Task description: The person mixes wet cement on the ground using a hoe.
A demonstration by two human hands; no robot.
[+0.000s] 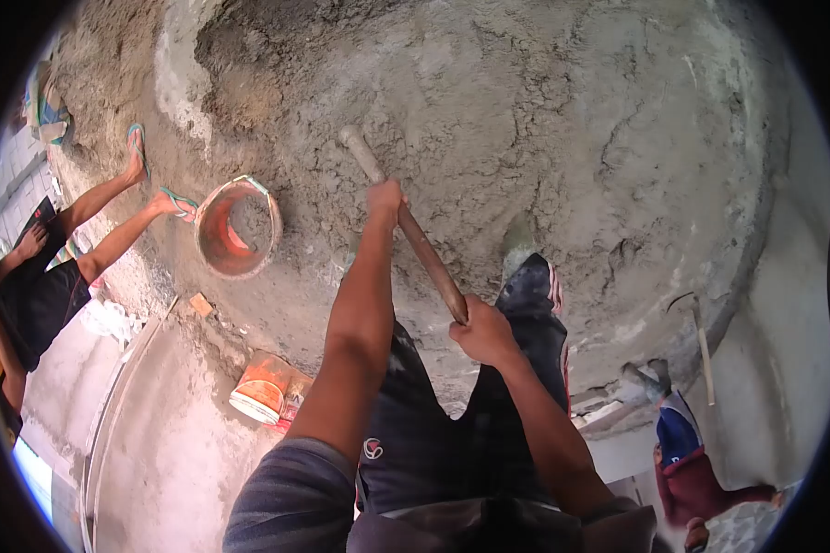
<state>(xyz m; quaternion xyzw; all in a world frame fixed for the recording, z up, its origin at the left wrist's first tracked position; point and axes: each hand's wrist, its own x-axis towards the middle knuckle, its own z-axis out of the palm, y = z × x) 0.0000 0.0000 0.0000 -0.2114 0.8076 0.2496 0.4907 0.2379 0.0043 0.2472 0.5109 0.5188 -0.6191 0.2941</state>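
So the left hand (387,195) was wrapped round a wooden handle (424,253), a bit short of its far end, with the right hand (484,332) curled round it closer in. It slanted over lumpy grey mix (618,138), bucket (214,230) off to the left.

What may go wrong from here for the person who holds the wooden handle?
The right foot is amid wet-looking mix, so it might slip.
The left hand and right hand grip the wooden handle bare, so it may rub the skin.
The bucket is beside another person's sandalled foot, which might knock it.
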